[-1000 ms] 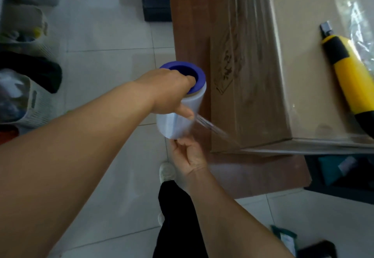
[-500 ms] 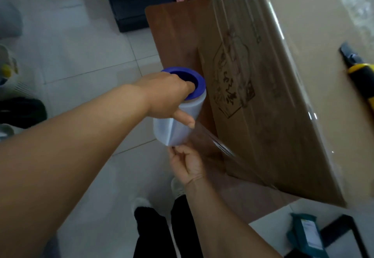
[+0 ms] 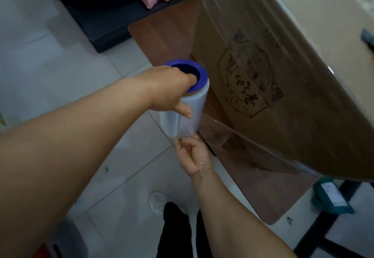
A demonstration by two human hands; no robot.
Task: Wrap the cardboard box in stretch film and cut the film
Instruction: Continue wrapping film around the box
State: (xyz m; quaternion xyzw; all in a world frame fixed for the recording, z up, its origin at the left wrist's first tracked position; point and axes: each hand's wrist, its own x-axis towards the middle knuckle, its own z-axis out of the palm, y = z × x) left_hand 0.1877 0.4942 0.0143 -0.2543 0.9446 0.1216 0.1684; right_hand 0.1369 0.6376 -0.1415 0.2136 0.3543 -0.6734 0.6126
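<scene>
The left hand (image 3: 168,89) grips the top of the stretch film roll (image 3: 183,103), fingers hooked in its blue core. The right hand (image 3: 193,154), curled, supports the roll's bottom end. Film (image 3: 242,138) spans rightward to the cardboard box (image 3: 283,95), right of both hands. Uneven tension may tear or bunch the film; a slipping grip drops the roll.

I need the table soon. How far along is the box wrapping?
Film already covers the cardboard box's printed side. Now the left hand grips the stretch film roll at its blue core, the right hand holds its bottom end, and film runs unbroken to the box. Cutting remains.
</scene>
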